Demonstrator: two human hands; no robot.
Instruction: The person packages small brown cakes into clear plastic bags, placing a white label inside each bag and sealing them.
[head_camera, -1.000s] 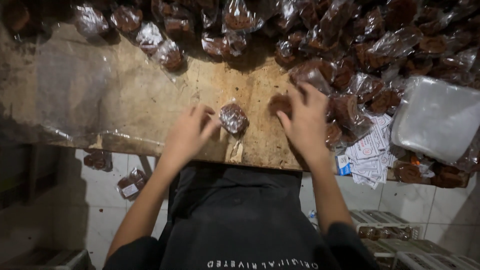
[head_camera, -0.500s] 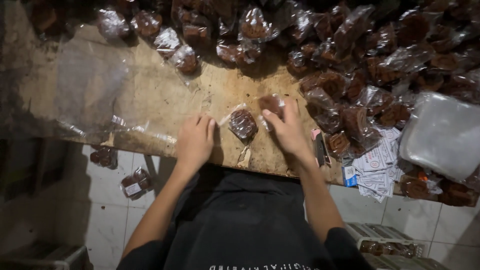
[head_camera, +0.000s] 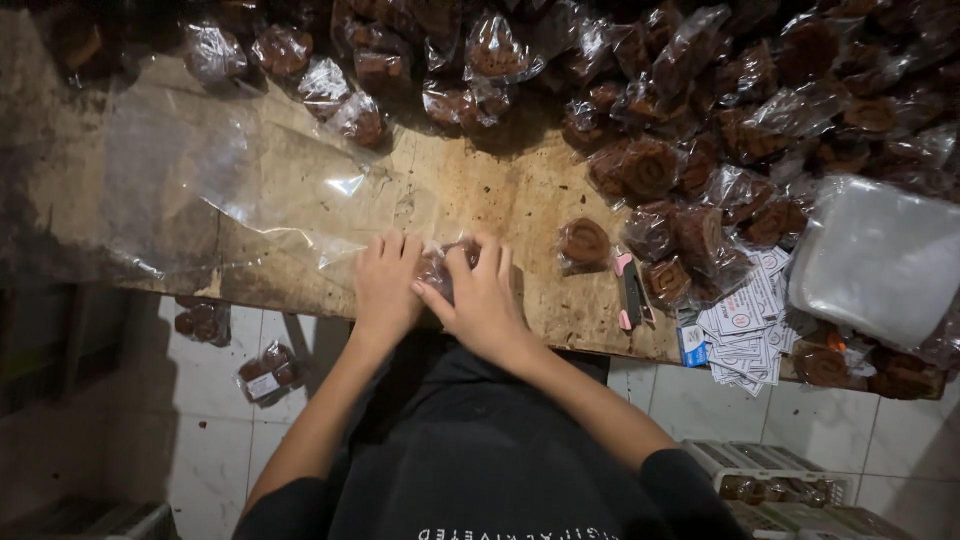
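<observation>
Left hand (head_camera: 388, 285) and right hand (head_camera: 480, 300) side by side at 6 o'clock edge of worn wooden table (head_camera: 470, 190), fingers of both curled over small clear-wrapped brown packet (head_camera: 440, 265), pressing it to tabletop. Packet mostly hidden under fingers. Single wrapped brown cake (head_camera: 584, 243) at 3 o'clock of hands, apart. Pink-handled cutter (head_camera: 630, 292) just past it. Heap of wrapped cakes (head_camera: 700, 120) at 12–2 o'clock. Loose clear plastic sheet (head_camera: 200, 180) at 10 o'clock. Paper labels (head_camera: 745, 330) at 3 o'clock, table edge.
</observation>
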